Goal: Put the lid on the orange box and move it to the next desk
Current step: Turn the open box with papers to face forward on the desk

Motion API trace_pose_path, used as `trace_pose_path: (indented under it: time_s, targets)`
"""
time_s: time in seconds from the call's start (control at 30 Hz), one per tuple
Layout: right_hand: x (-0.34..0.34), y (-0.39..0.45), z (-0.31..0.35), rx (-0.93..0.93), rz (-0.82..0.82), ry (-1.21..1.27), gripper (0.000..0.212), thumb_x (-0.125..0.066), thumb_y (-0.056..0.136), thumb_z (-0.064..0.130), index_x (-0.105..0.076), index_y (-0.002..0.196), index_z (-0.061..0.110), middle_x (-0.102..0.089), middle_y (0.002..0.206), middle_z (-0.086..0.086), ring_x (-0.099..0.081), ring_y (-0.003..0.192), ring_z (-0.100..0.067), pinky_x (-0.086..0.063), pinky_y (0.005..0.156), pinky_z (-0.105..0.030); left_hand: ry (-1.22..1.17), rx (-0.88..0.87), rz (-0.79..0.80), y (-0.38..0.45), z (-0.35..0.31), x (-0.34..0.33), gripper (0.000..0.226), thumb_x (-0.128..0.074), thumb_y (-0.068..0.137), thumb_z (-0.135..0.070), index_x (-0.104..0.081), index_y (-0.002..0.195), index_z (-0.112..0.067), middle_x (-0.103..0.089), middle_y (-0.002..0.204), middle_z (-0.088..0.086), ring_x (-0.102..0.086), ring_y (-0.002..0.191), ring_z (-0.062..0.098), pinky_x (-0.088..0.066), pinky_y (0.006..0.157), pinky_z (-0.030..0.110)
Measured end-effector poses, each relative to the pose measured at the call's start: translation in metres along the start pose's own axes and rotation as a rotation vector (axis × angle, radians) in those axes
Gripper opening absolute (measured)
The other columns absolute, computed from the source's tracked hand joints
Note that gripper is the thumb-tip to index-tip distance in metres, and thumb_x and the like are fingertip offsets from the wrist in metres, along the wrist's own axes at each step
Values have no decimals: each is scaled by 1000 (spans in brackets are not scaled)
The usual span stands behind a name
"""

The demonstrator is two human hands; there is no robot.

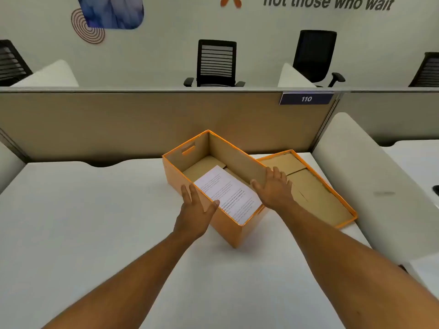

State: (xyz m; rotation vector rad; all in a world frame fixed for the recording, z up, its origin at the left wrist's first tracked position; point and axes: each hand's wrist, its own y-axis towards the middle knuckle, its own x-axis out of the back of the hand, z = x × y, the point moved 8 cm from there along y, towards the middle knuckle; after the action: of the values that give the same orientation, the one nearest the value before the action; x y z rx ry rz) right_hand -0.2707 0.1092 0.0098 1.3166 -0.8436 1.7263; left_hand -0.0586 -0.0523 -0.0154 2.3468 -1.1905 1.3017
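Observation:
An orange box (228, 227) stands open on the white desk (83, 222), turned at an angle. A printed white sheet (228, 193) lies inside it on the brown cardboard floor. My left hand (196, 207) grips the box's near-left wall, thumb over the rim. On the far-right wall rests my right hand (275, 186), its fingers over the edge. The orange lid (316, 186) lies upside down on the desk just right of the box, its brown inside showing, partly behind my right hand.
A tan partition (142, 124) with a "110" tag (306, 99) closes the desk's far side. A white divider (370, 181) separates this desk from the neighbouring desk (418, 157) on the right. Black office chairs (216, 64) stand beyond the partition.

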Motion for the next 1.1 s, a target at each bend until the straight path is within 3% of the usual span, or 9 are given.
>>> trace_pose_path:
  time_s: [0.03,0.2,0.43,0.53,0.67,0.8,0.93,1.03,1.1]
  targets:
    - [-22,18,-17,8,76,15,74,-43,96,61,-34,153,13,-39,156,-15,-34,144,-38,-29,114,-60,-54,91,46,12,-1,-29,102,-42,93,-71,10,162,-16,15,171,6,-32,150,39,-37,113,50]
    - [-7,18,-9,48,-35,-34,70,-47,96,57,-37,149,13,-51,140,-17,-46,128,-37,-43,101,-50,-387,142,72,13,-4,-35,94,-50,100,-53,9,162,-15,-11,171,5,-21,155,31,-26,121,47]
    - [-4,41,-23,-34,-14,-48,69,-45,93,55,-42,148,14,-54,136,-19,-46,124,-39,-42,96,-49,-650,332,59,25,4,-42,80,-56,99,-48,-9,160,-29,-40,157,4,-44,141,35,-46,106,60]
    - [-15,49,-32,-79,70,36,57,-40,94,54,-61,123,10,-65,119,-17,-56,112,-38,-37,94,-47,-708,408,37,25,12,-38,81,-53,100,-45,0,161,-36,-46,154,1,-49,136,35,-46,105,58]
    - [-34,36,-34,-133,238,286,47,-45,93,53,-63,86,9,-67,94,-13,-60,90,-34,-47,83,-41,-751,411,41,35,36,-31,63,-46,91,-33,-27,147,-56,-62,139,-2,-63,116,34,-53,97,60]
    - [-46,13,-9,-124,331,563,38,-49,101,31,-68,109,-1,-68,105,-24,-62,102,-42,-49,87,-43,-745,352,48,36,55,-17,59,-44,92,-26,-37,143,-55,-65,133,-6,-66,110,28,-57,93,57]
    - [-53,-18,23,-88,332,658,33,-39,105,26,-67,108,9,-60,84,-3,-54,84,-26,-41,73,-34,-731,326,38,21,72,15,51,-40,102,-18,-41,145,-46,-63,132,-4,-65,111,27,-59,80,44]
    - [-53,-57,51,-60,320,722,35,-34,107,32,-64,120,19,-62,104,1,-58,99,-24,-48,89,-38,-700,297,86,7,95,39,53,-38,106,-15,-35,152,-41,-60,135,-3,-65,107,23,-57,62,32]
    - [-59,-85,69,-57,319,752,34,-34,108,35,-63,122,24,-64,114,0,-60,107,-26,-50,95,-40,-682,290,98,-6,113,58,56,-38,106,-13,-34,154,-39,-60,138,-2,-64,111,24,-60,70,35]
